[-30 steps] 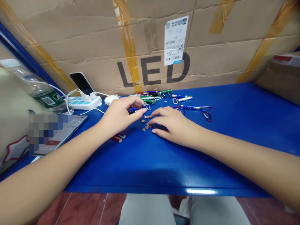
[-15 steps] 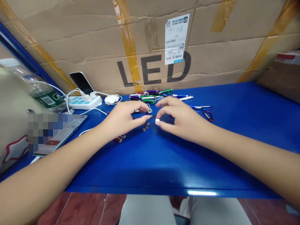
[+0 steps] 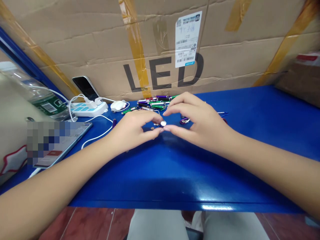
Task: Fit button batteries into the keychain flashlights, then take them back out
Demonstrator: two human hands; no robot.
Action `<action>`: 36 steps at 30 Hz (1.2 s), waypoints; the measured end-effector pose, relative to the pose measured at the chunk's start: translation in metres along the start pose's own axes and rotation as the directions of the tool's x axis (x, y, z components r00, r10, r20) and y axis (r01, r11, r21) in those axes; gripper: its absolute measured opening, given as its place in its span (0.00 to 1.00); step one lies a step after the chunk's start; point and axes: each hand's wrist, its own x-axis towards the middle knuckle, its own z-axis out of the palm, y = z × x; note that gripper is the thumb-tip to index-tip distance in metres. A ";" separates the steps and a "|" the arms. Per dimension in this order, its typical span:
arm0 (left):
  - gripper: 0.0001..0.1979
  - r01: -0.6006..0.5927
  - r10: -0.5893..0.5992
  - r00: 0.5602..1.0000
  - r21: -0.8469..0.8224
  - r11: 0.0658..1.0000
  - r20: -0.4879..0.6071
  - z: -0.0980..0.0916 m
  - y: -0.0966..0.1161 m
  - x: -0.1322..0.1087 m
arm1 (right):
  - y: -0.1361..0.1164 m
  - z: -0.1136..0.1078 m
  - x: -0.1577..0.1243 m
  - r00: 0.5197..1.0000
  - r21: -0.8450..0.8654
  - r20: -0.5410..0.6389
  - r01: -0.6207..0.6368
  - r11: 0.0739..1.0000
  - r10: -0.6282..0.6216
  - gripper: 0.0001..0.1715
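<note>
Over a red-tiled floor [image 3: 95, 224], a cardboard box [image 3: 100, 46] lines the back edge of the glossy blue bench [image 3: 160, 173]. The right hand [image 3: 200, 115], fingers loosely spread, is beside the left hand [image 3: 133, 128] well back from the front edge, with pens [image 3: 155, 103] heaped toward the back, likely to leave room. The left pinches a small round-ended piece [image 3: 163, 123] above the bench (silver end exposed, probably for the other hand's access), tiny discs [image 3: 152, 128] just toward the left edge.

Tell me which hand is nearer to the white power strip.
Left. The left hand is to the right of the white power strip; the right hand is farther right, past the left hand.
</note>
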 end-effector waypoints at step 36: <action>0.09 0.092 -0.086 0.991 -0.061 0.994 0.102 -0.002 0.001 -0.003 | 0.055 -0.065 -0.016 0.541 -0.130 0.768 -0.393 0.910 0.343 0.13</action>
